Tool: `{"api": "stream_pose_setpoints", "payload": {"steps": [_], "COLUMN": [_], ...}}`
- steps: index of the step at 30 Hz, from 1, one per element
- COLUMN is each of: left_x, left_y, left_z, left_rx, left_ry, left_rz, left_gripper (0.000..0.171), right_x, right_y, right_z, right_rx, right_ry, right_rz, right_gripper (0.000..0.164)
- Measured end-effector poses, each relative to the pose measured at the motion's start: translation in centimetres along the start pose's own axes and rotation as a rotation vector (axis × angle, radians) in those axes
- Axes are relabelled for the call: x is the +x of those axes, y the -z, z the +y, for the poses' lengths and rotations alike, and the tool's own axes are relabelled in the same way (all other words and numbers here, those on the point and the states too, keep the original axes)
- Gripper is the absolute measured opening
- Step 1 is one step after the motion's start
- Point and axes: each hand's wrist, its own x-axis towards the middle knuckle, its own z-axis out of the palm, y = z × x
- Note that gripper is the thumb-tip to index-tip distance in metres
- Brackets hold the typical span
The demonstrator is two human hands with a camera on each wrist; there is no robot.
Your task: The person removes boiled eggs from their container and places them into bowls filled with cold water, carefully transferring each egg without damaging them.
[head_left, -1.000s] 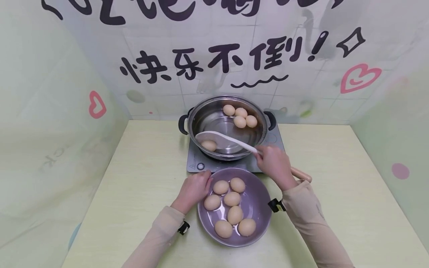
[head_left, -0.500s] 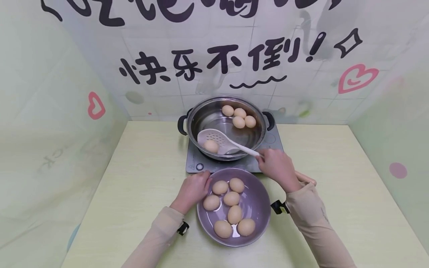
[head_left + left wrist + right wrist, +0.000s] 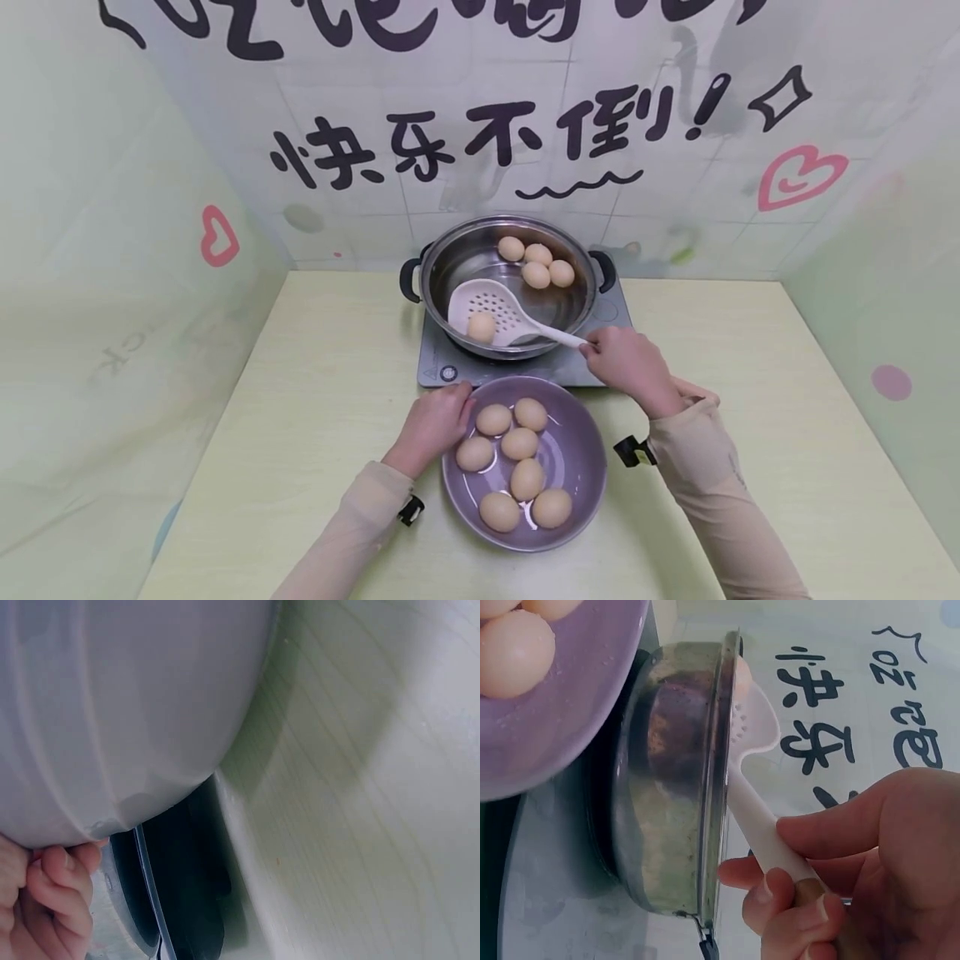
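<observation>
My right hand (image 3: 633, 367) grips a white slotted skimmer (image 3: 525, 323) near where its neck meets the wooden handle. One brown egg (image 3: 481, 327) lies in the skimmer's perforated head, within the near left part of a steel pot (image 3: 459, 265). In the right wrist view the head (image 3: 759, 727) shows above the pot's rim. Several more eggs (image 3: 536, 275) cluster at the pot's far right. My left hand (image 3: 429, 425) holds the upper left rim of a purple bowl (image 3: 576, 458), fingers curled against it. Several eggs (image 3: 520, 443) lie in that bowl.
The pot stands on a flat grey cooktop (image 3: 431, 360), with black side handles (image 3: 409, 279). The bowl sits right in front of it on a pale wooden table (image 3: 337, 350). A printed wall (image 3: 480, 192) rises close behind the pot; side panels flank the table.
The skimmer has turned so its perforated face shows, and the egg now sits in its head. My right hand has shifted slightly right and toward me. The left hand and bowl stay put.
</observation>
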Motion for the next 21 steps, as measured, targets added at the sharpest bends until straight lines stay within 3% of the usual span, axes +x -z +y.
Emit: {"api": "stream_pose_setpoints", "payload": {"steps": [9, 21], "left_x": [-0.1, 0.0], "left_y": [0.0, 0.0], "left_z": [0.0, 0.0], "left_rx": [-0.002, 0.006], "left_ry": [-0.001, 0.002], "left_rz": [0.003, 0.007], "left_gripper": [0.013, 0.013], "right_x": [0.0, -2.3], "right_y": [0.8, 2.7], "right_z": [0.8, 2.4], "right_rx": [0.081, 0.135], "right_ry": [-0.022, -0.015], "right_rz": [-0.103, -0.103], "right_gripper": [0.023, 0.023]}}
